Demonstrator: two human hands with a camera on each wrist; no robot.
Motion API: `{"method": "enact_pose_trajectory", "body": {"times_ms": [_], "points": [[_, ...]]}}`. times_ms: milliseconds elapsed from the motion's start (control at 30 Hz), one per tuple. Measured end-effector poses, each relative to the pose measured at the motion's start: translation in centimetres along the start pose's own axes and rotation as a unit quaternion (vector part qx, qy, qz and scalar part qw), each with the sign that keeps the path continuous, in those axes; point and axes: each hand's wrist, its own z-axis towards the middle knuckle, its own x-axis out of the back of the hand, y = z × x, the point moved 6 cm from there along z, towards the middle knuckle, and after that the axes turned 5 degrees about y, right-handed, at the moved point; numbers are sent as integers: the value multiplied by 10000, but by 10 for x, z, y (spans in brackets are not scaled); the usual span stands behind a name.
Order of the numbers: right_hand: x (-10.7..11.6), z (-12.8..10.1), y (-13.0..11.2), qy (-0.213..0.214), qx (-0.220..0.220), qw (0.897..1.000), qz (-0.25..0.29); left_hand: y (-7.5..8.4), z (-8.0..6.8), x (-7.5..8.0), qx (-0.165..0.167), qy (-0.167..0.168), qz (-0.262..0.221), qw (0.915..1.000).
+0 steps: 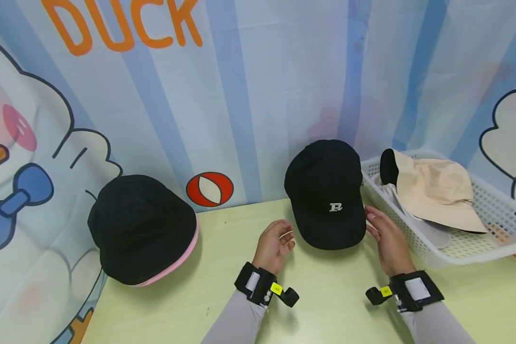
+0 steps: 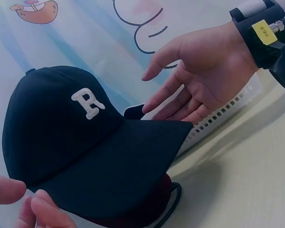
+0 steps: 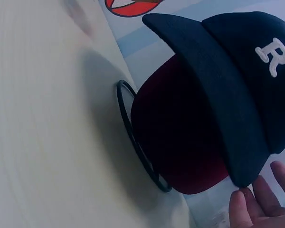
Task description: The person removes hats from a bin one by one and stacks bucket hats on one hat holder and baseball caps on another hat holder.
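Observation:
A black baseball cap point(image 1: 327, 196) with a white letter R sits on a dark red rounded form point(image 3: 180, 137) with a thin black ring point(image 3: 137, 147) at its base. My left hand point(image 1: 275, 246) is by the left side of the brim, its fingers loosely bent and holding nothing. On the other side, my right hand point(image 1: 387, 241) has its relaxed fingers spread beside the brim. The fingertips point(image 3: 238, 202) of that hand come right at the brim's corner in the right wrist view. From the left wrist view, the right palm point(image 2: 213, 71) shows bare.
A white plastic basket point(image 1: 447, 260) at the right holds a cream bucket hat point(image 1: 440, 188) with a black lining, over a whitish item. To the left stands a black bucket hat point(image 1: 139, 229) with a pink underside. A printed curtain point(image 1: 262, 95) hangs behind the pale table point(image 1: 223, 267).

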Motion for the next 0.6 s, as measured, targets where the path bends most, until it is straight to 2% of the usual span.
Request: {"method": "enact_pose_trajectory", "body": {"times_ms": [200, 400, 600], "points": [[-7, -5, -13, -40, 65, 9994, -325, 6, -8, -8, -81, -264, 48, 9996], [-14, -12, -32, -280, 379, 9988, -91, 11, -13, -14, -83, -400, 47, 9992], [-22, -11, -50, -718, 831, 9939, 91, 24, -19, -21, -240, -594, 58, 9979]]}}
